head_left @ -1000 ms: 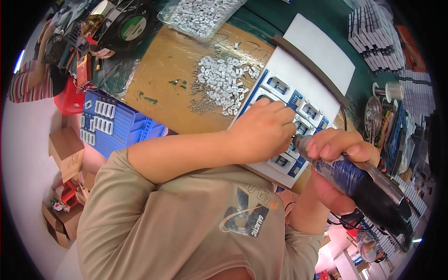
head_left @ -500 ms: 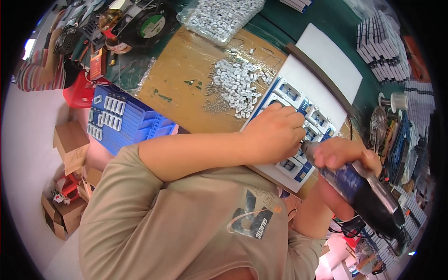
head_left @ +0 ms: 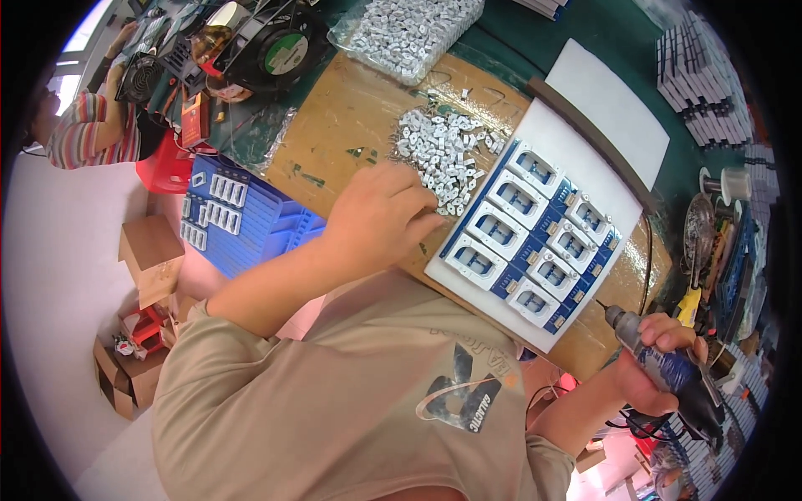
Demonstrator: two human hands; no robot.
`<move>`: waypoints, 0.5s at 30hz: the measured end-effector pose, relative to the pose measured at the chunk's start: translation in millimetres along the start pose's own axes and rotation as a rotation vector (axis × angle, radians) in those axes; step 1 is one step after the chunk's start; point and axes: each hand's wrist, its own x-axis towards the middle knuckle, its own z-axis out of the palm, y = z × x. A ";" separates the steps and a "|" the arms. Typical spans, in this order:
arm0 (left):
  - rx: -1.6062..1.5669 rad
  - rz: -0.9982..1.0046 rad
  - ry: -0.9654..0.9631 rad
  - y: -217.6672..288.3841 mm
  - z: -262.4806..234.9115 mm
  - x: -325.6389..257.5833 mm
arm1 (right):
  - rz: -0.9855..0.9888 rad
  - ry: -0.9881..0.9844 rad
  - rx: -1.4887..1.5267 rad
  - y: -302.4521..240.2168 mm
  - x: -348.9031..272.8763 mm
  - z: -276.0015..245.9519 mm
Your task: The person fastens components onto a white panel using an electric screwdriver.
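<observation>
My left hand (head_left: pixel 380 213) is over the brown work board, at the near left edge of a pile of small white parts (head_left: pixel 447 154). Its fingers are curled in toward the thumb, and anything between the fingertips is hidden. In my right hand (head_left: pixel 656 367) is an electric screwdriver (head_left: pixel 681 380), held off the near right corner of the work with its bit pointing up and left. Between the hands lies a blue circuit panel (head_left: pixel 541 236) with two rows of white frames, resting on a white foam sheet (head_left: pixel 451 280).
A dark strip (head_left: pixel 593 146) crosses the foam's far side. A clear bag of white parts (head_left: pixel 401 37) sits at the back. A fan (head_left: pixel 284 54) and a blue crate (head_left: pixel 267 225) are at left. Stacked panels (head_left: pixel 702 83) and a wire spool (head_left: pixel 733 184) stand right. Another person sits far left.
My left hand has moved left off the panel to the pile's edge. The right hand has drawn the screwdriver away from the panel, down and right, uncovering the white frames.
</observation>
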 end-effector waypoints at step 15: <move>-0.109 -0.012 0.106 4.0 6.4 2.8 | 0.020 -0.016 -0.042 10.7 -11.3 -2.3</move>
